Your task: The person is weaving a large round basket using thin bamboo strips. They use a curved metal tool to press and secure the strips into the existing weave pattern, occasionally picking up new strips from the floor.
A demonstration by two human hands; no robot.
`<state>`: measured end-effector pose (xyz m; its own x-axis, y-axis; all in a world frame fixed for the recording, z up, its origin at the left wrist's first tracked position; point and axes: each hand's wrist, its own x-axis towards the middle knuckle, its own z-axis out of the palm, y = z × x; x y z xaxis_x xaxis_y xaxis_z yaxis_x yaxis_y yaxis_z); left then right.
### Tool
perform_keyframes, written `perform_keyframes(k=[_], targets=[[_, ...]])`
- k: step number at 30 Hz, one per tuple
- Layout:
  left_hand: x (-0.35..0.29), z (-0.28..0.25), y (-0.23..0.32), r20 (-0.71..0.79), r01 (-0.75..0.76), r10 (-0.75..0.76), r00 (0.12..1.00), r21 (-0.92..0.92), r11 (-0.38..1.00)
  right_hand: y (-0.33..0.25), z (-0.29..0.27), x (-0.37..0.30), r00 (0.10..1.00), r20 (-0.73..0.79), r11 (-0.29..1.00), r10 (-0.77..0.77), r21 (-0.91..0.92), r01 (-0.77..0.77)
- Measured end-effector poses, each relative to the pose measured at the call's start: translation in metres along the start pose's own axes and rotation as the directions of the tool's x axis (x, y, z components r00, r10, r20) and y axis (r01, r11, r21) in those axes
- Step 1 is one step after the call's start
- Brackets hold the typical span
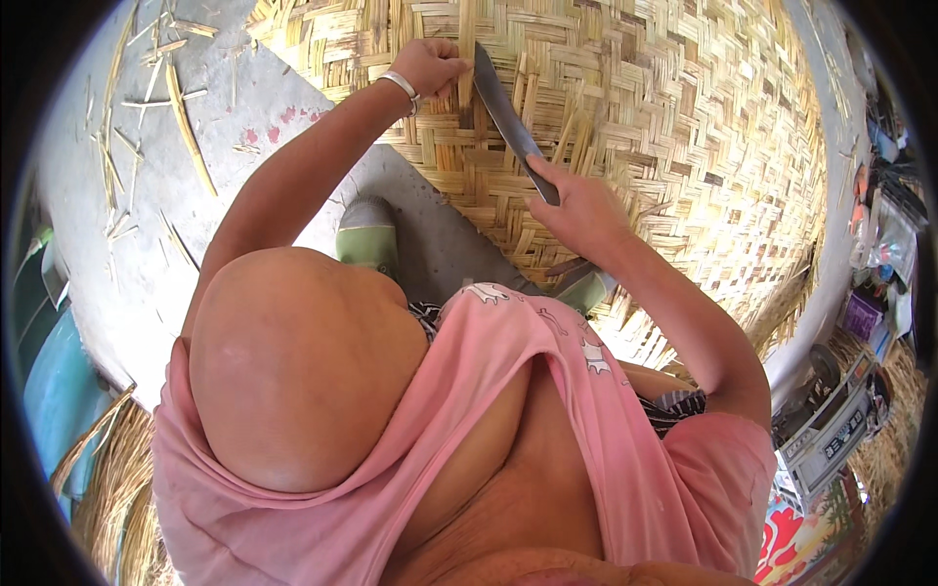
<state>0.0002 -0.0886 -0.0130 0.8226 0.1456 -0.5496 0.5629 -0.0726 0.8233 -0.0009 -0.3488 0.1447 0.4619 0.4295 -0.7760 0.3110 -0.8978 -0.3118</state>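
A large woven bamboo mat [664, 127] spreads over the floor in front of me. My right hand [584, 213] is closed round the lower end of a long knife [506, 122], its dark blade slanting up and left across the weave. Near the blade's tip, my left hand [430, 70] pinches an upright bamboo strip [468, 34] at the mat's far left part. A pale bracelet circles that wrist. Several loose strip ends stick up from the weave beside the knife. The knife's grip is partly hidden by my right fingers.
Grey concrete floor [244, 98] lies on the left, with scattered bamboo slivers [186, 127]. My green-and-grey boots [369, 239] stand at the mat's near edge. Dry straw and a blue object [63, 400] are at lower left; assorted clutter [879, 264] lines the right side.
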Motion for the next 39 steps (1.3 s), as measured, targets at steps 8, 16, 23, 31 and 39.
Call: perform_keyframes(k=[8,16,23,31,39], targets=[[-0.027,0.01,0.012,-0.045,0.146,-0.171,0.984,-0.342,0.928,-0.014,-0.017,-0.011,0.998,0.063,1.0,0.008,-0.006,-0.007],[-0.029,0.026,0.009,-0.156,0.097,-0.199,0.968,-0.499,0.861,-0.02,-0.002,0.015,0.998,-0.062,0.998,-0.025,-0.062,0.021],[-0.052,0.033,0.028,-0.135,0.178,-0.309,0.941,-0.581,0.794,-0.005,0.05,0.037,0.973,-0.231,0.999,-0.018,-0.03,0.012],[-0.034,0.033,0.019,-0.091,0.226,-0.371,0.924,-0.652,0.723,-0.002,0.046,0.05,0.958,-0.285,0.994,-0.042,-0.107,0.011],[-0.016,0.03,0.009,-0.145,0.144,-0.225,0.963,-0.43,0.891,-0.003,0.035,0.048,0.965,-0.258,0.988,-0.04,-0.155,-0.001]])
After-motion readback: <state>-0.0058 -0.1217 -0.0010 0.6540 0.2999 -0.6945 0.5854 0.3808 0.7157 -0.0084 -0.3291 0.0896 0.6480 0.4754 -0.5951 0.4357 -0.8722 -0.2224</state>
